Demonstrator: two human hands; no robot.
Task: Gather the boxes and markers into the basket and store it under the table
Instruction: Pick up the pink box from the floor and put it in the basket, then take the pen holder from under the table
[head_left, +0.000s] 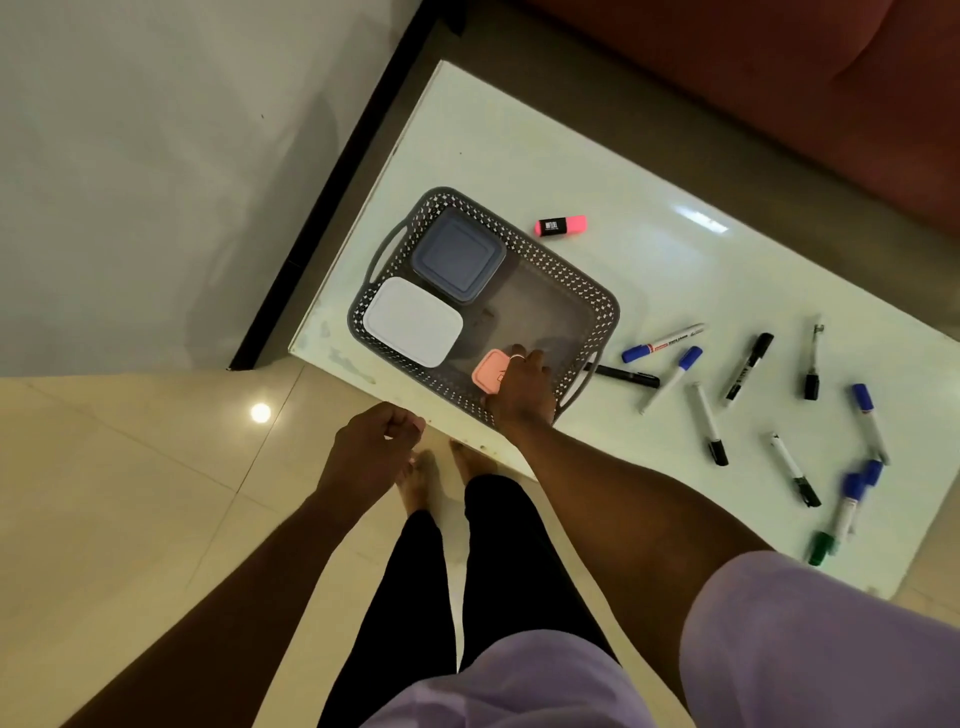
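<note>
Setting small pink box into basket, near-right corner, beside white box and grey-blue box filling the basket's left half. Right hand reaching inside the basket, fingers wrapping the pink box. Left hand hanging loosely curled, holding nothing, just off the basket's near rim. Markers lying scattered on table to the right of the basket, long axes pointing every way; pink highlighter beyond the basket's far edge. Right hand nearer, likely taking the markers next.
</note>
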